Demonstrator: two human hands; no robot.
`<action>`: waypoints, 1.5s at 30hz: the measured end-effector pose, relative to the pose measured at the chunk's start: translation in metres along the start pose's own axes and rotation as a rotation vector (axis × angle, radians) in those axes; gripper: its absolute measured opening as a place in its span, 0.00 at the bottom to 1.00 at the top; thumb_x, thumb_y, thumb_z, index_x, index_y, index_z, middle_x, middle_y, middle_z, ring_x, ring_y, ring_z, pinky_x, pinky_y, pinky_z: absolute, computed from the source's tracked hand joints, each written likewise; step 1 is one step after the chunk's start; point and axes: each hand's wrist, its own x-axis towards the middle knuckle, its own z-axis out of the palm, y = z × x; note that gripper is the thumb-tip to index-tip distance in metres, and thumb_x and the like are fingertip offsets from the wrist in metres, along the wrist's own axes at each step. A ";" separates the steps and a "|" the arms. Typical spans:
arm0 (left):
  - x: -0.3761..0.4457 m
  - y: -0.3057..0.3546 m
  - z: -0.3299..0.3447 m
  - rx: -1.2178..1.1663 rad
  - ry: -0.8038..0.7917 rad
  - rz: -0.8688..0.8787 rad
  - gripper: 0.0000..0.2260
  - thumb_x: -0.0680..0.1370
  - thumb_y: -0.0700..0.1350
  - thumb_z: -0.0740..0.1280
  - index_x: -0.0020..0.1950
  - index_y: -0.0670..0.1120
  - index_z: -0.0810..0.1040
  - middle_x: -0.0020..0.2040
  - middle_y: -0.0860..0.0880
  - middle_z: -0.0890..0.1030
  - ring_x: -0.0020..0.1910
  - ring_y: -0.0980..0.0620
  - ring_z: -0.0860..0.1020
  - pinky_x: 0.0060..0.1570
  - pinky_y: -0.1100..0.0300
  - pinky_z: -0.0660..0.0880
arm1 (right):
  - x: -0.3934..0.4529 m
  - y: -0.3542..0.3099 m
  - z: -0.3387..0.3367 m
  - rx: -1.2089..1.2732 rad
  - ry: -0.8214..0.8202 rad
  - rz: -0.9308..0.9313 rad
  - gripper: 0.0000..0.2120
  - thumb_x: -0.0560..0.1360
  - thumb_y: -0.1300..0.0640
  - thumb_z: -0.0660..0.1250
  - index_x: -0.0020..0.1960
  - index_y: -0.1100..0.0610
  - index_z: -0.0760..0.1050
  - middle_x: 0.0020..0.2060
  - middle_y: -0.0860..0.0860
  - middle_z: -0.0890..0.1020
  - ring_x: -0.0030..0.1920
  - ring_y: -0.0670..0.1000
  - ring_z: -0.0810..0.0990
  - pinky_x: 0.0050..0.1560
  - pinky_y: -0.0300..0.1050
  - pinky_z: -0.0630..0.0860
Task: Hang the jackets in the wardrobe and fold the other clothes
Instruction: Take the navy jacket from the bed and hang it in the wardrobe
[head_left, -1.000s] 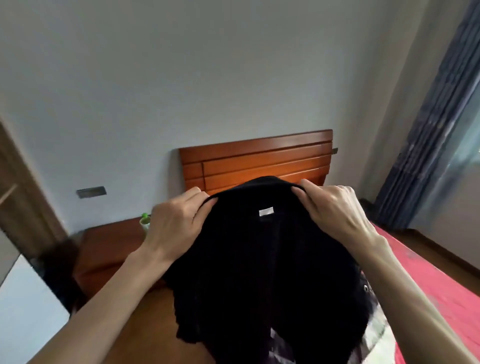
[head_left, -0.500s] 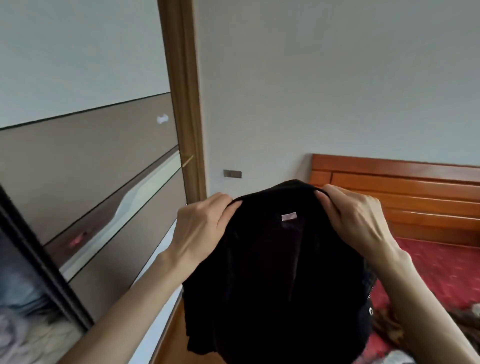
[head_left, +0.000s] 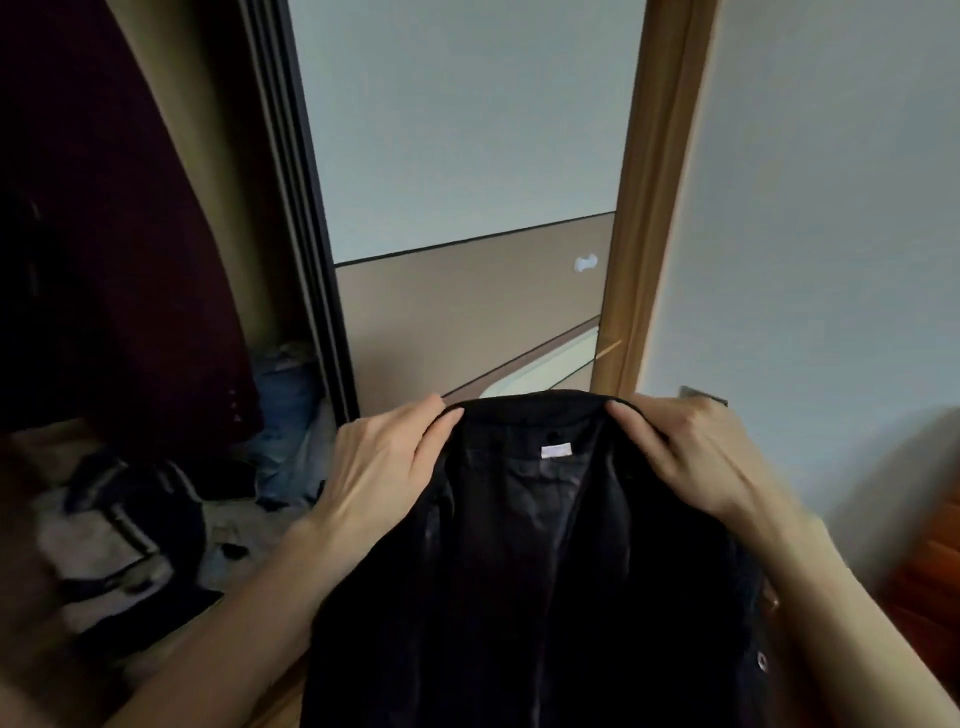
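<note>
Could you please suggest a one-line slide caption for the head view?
Both hands, left and right, hold a black jacket by its collar before the open wardrobe.

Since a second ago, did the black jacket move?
Yes. The jacket, held by the left hand and right hand, went from the bed's headboard leftward to the wardrobe.

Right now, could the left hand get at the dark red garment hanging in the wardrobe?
Probably not yet: the left hand grips the black jacket at the collar, as does the right hand. The dark red garment hangs in the open, nothing blocking it.
</note>
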 end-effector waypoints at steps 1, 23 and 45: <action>-0.002 -0.009 -0.007 0.023 -0.011 -0.016 0.17 0.85 0.53 0.62 0.41 0.46 0.73 0.29 0.51 0.70 0.26 0.49 0.72 0.27 0.50 0.70 | 0.011 -0.001 0.010 0.041 -0.017 -0.029 0.25 0.86 0.39 0.49 0.37 0.53 0.65 0.27 0.48 0.73 0.30 0.53 0.74 0.34 0.50 0.69; -0.027 -0.121 -0.171 0.638 -0.104 -0.231 0.17 0.82 0.61 0.60 0.55 0.52 0.82 0.32 0.55 0.81 0.29 0.55 0.80 0.28 0.55 0.78 | 0.188 -0.155 0.137 0.298 0.034 -0.370 0.27 0.84 0.34 0.45 0.38 0.51 0.66 0.30 0.47 0.75 0.34 0.56 0.79 0.33 0.55 0.76; 0.052 -0.202 -0.207 0.300 0.001 -0.509 0.16 0.81 0.63 0.60 0.46 0.54 0.79 0.33 0.55 0.80 0.32 0.55 0.81 0.34 0.52 0.79 | 0.327 -0.256 0.128 0.373 0.099 -0.232 0.23 0.85 0.37 0.50 0.37 0.50 0.62 0.30 0.46 0.69 0.41 0.60 0.81 0.37 0.51 0.68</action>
